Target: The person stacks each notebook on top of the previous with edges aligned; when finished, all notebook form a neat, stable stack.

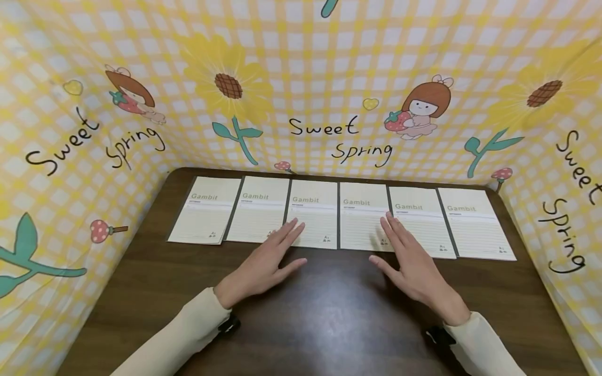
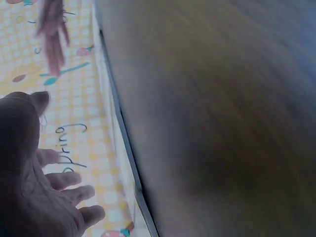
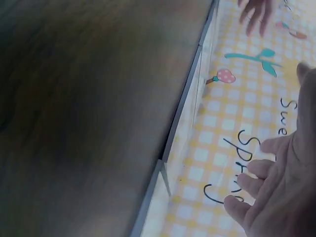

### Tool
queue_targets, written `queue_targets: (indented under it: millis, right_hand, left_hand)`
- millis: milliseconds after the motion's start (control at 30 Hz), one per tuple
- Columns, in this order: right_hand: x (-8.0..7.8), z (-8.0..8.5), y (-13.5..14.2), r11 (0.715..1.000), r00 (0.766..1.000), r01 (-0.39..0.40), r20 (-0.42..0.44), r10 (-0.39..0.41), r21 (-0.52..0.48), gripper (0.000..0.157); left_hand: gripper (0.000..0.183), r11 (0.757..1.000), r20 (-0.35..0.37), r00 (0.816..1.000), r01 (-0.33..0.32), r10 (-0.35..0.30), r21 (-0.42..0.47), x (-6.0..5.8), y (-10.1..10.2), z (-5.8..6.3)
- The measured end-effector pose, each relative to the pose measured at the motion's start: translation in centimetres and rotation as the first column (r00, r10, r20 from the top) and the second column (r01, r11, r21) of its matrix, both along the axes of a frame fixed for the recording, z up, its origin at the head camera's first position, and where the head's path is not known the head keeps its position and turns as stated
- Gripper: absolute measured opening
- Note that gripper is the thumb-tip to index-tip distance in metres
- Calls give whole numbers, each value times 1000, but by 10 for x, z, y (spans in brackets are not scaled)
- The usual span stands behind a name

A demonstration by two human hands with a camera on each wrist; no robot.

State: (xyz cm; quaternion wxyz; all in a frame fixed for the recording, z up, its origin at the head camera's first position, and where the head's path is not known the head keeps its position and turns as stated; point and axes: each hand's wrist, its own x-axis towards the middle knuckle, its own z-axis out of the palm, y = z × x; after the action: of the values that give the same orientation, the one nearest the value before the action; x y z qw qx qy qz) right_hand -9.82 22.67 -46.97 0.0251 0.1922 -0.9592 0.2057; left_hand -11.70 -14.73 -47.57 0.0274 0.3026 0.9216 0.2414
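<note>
Several cream "Gambit" notebooks with dark spines lie side by side in a row along the table's far edge. In the head view my left hand (image 1: 264,265) has its fingers extended. Its fingertips overlap the lower edges of the second notebook (image 1: 263,209) and third notebook (image 1: 314,222) from the left. My right hand (image 1: 416,267), also with straight fingers, overlaps the third notebook (image 1: 359,222) and second notebook (image 1: 418,214) from the right. Neither hand holds anything. Both wrist views show the left hand (image 2: 44,182) and right hand (image 3: 281,182) raised over the table, palms facing inward.
The dark wooden table (image 1: 329,313) reaches back to a yellow checked cloth (image 1: 301,94) printed with flowers and "Sweet Spring", which hangs behind it and at both sides. The outermost notebooks, a left one (image 1: 204,214) and a right one (image 1: 475,224), sit near the table's far corners.
</note>
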Motion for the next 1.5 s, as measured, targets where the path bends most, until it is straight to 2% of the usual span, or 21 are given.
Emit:
queue_targets:
  millis: [133, 300, 467, 633, 900, 1133, 1333, 1500]
  right_hand:
    - [-2, -5, 3, 995, 992, 62, 117, -52, -78, 89]
    - [0, -13, 6, 992, 968, 82, 246, -56, -98, 88]
    - [5, -21, 5, 995, 961, 57, 275, -33, -79, 84]
    - [6, -25, 1, 998, 965, 25, 262, -9, -56, 83]
    - [7, -24, 0, 1000, 970, -1, 245, 3, -8, 84]
    - [8, -24, 0, 1000, 980, -20, 200, 16, 16, 85]
    - [16, -23, 0, 999, 973, -17, 229, 9, 35, 86]
    - [30, -20, 0, 1000, 968, -12, 252, 5, 25, 86]
  left_hand:
    - [74, 1000, 49, 998, 28, -28, -2, -3, 18, 2]
    - [74, 991, 93, 989, 121, -116, -49, -9, 43, 3]
    - [77, 965, 117, 970, 227, -212, -131, -12, 68, -2]
    - [80, 933, 99, 957, 289, -274, -213, -13, 86, -5]
    - [84, 908, 146, 950, 308, -276, -285, -12, 101, -7]
    - [86, 894, 134, 953, 302, -273, -330, -10, 104, -7]
    - [88, 888, 130, 951, 308, -280, -342, 0, 104, -6]
    - [85, 884, 129, 950, 312, -285, -348, 14, 103, -7]
